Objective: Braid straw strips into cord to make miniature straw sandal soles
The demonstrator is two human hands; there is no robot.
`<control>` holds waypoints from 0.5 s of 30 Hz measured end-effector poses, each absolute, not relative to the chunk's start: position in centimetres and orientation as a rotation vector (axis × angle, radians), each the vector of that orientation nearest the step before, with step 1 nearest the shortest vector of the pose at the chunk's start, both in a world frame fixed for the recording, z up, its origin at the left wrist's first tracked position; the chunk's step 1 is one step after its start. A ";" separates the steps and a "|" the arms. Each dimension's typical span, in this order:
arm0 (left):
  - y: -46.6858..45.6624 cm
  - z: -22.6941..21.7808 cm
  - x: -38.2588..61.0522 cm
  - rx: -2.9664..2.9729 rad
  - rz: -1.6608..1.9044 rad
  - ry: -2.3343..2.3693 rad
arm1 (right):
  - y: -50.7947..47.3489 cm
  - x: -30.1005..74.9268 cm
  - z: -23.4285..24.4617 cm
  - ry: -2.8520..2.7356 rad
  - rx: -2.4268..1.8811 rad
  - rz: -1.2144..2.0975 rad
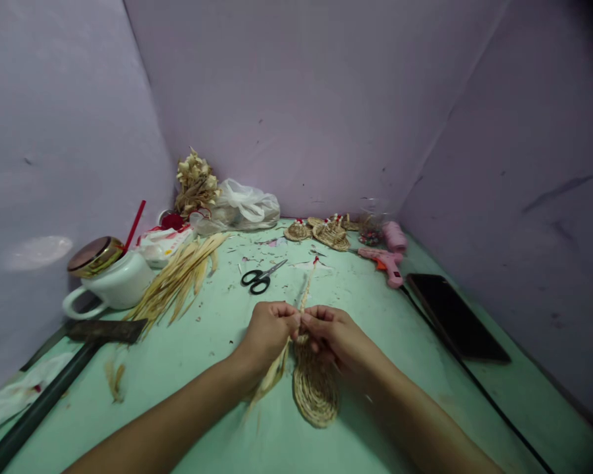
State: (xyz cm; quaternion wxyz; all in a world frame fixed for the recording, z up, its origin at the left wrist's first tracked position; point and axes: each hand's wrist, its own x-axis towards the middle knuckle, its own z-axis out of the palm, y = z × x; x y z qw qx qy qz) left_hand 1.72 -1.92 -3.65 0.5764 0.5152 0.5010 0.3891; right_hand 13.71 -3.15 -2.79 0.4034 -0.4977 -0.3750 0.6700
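My left hand and my right hand meet at the middle of the table, fingertips pinched together on a thin braided straw cord. The cord runs away from me and ends in a small red tip. Just below my fingers lies a coiled straw sole shape, partly covered by my right hand. Loose dry strips hang down beside my left hand. Black-handled scissors rest on the table beyond my left hand, blades half apart.
At left are a hammer, a white mug and a bundle of dry leaf strips. A plastic bag and finished woven pieces sit at the back. A pink glue gun and a phone lie at right.
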 end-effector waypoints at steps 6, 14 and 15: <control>-1.3 -4.1 1.3 1.279 0.816 1.218 | -2.9 14.0 -3.8 -1.056 -1.281 1.553; -0.6 -3.3 0.6 1.600 0.721 1.342 | -2.8 13.9 -4.1 -0.992 -1.349 1.455; -0.5 -3.1 0.4 1.661 0.696 1.343 | -2.7 13.8 -4.2 -0.976 -1.354 1.444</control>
